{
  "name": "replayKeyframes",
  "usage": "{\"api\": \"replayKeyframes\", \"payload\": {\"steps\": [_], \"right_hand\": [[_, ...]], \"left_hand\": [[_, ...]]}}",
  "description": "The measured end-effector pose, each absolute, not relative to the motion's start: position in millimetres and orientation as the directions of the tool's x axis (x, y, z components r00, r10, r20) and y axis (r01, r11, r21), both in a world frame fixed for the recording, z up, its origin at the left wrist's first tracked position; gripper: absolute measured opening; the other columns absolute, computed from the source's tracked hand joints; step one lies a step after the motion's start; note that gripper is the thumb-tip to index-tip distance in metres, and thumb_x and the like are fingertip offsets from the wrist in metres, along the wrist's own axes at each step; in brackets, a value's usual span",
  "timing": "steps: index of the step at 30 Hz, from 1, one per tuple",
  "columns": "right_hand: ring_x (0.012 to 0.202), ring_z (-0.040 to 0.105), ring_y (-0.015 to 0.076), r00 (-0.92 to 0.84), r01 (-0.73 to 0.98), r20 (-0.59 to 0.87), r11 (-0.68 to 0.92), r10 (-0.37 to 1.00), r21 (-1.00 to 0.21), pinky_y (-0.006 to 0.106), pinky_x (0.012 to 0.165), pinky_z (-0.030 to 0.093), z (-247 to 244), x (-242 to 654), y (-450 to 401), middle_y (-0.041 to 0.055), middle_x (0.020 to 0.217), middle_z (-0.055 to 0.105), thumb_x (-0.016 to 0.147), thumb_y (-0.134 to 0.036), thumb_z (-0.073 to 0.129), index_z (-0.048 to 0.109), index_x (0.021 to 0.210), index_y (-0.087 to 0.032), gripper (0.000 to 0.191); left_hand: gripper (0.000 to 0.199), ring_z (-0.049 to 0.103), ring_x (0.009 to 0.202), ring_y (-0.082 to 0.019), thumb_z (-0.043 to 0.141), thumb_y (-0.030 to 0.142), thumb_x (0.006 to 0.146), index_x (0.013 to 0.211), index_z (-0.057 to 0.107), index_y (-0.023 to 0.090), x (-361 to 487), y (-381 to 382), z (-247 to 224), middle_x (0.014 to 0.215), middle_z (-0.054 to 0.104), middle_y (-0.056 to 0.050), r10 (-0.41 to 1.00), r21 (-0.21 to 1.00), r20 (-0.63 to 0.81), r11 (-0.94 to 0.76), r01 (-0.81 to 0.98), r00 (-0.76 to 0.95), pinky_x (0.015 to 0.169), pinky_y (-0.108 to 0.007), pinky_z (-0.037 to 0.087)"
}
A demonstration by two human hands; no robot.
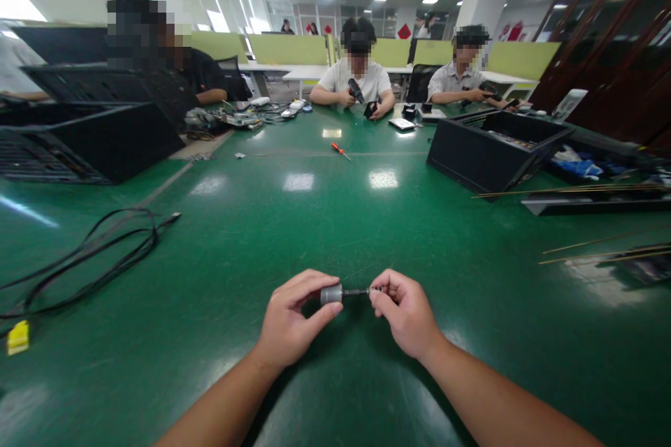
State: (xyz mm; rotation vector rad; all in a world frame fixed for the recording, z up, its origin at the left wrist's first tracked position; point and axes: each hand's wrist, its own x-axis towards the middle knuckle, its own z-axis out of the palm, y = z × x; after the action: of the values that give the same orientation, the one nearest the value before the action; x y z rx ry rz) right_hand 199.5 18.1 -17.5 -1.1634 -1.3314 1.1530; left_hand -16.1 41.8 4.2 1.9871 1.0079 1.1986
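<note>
My left hand (289, 321) curves around a grey metal cylinder (331, 294), thumb below it and fingers above. From the cylinder a thin dark shaft (356, 292) runs to the right, level with the tabletop. At the shaft's far end my right hand (406, 311) pinches the tip between thumb and fingers, partly hiding it. Together they look like one cylinder-headed bit, held low over the green table (335, 223). Whether it touches the surface I cannot tell.
Black cables (131, 251) with a yellow tag (18, 337) lie at left. An orange screwdriver (338, 148) rests farther out. Black computer cases (141, 143) stand left and right, thin rods (587, 255) at right. Across the table a person (356, 80) holds a drill (356, 90).
</note>
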Motion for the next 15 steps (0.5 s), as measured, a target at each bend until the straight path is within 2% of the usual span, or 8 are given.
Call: {"api": "replayKeyframes", "payload": {"steps": [15], "right_hand": [[0.055, 0.049, 0.0128, -0.036, 0.063, 0.097, 0.099, 0.995, -0.993, 0.025, 0.053, 0.034, -19.5, 200.4, 18.9, -0.003, 0.061, 0.053, 0.088, -0.029, 0.06, 0.06, 0.076, -0.018, 0.016]], "left_hand": [[0.024, 0.069, 0.083, -0.019, 0.078, 0.023, 0.081, 0.105, 0.076, 0.023, -17.5, 42.3, 2.6, 0.092, 0.072, -0.006, 0.838, 0.795, 0.445, -0.532, 0.292, 0.316, 0.073, -0.028, 0.054]]}}
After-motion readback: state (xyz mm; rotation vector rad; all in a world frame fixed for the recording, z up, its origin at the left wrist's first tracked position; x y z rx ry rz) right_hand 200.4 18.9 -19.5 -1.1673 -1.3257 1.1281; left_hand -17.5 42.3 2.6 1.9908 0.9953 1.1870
